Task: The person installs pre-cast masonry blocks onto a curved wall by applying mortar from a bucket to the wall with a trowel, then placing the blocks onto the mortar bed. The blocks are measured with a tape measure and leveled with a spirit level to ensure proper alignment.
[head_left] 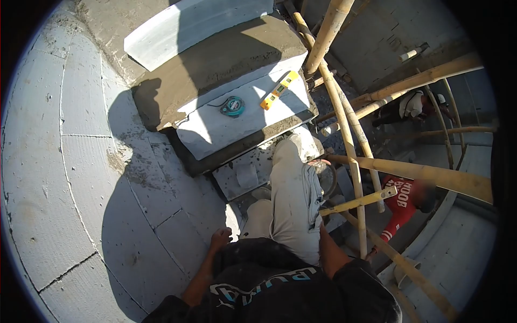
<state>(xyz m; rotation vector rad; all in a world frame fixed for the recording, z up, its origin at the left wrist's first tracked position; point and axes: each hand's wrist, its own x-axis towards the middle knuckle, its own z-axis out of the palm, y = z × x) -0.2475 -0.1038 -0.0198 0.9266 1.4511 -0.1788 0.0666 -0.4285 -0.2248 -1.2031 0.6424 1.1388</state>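
Note:
My left hand [221,237] hangs beside my left thigh with its fingers curled in, and nothing shows in it. My right forearm [331,250] runs down along my right leg; its hand is hidden. Close to where that forearm disappears lies the near end of a long yellow spirit level [358,201], pointing right across the bamboo poles. Ahead of me, a teal tape measure [232,106] and a short yellow spirit level [279,90] rest on a pale block step [215,134]. Wet grey mortar [221,56] covers the surface behind them.
A curved pale block [188,27] stands at the top. Bamboo poles [344,129] cross on the right. Below them are a person in a red top [401,202] and another person in a light top [413,105]. A block-faced wall [89,161] curves along the left.

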